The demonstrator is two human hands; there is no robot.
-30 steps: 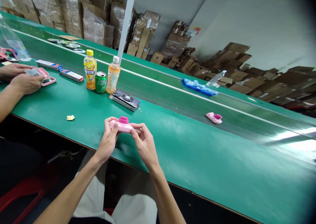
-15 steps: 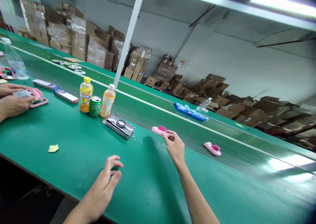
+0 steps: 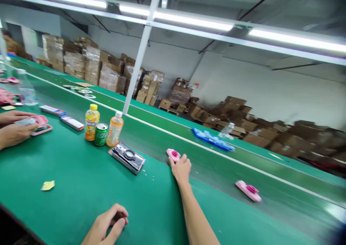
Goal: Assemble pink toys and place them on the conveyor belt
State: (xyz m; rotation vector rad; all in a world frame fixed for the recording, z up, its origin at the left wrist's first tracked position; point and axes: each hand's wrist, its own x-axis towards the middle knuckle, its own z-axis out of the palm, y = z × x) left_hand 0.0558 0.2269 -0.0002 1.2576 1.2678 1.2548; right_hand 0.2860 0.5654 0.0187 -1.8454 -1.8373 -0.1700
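Pink toy camera (image 3: pixel 173 155) against the fingers (image 3: pixel 180 161) of the right hand (image 3: pixel 181 171), grip unclear; left hand (image 3: pixel 106 225) loosely curled, empty, near the front edge of the table (image 3: pixel 67 209).

Toy camera (image 3: pixel 173 154) at right hand (image 3: pixel 181 169), on belt (image 3: pixel 211 173)

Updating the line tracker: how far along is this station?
Done: one pink toy camera already lies on the conveyor belt, off to the right. In hand: the right hand is at a second one at the belt's edge; the left hand is empty. Remaining: a co-worker's hands on a pink casing.
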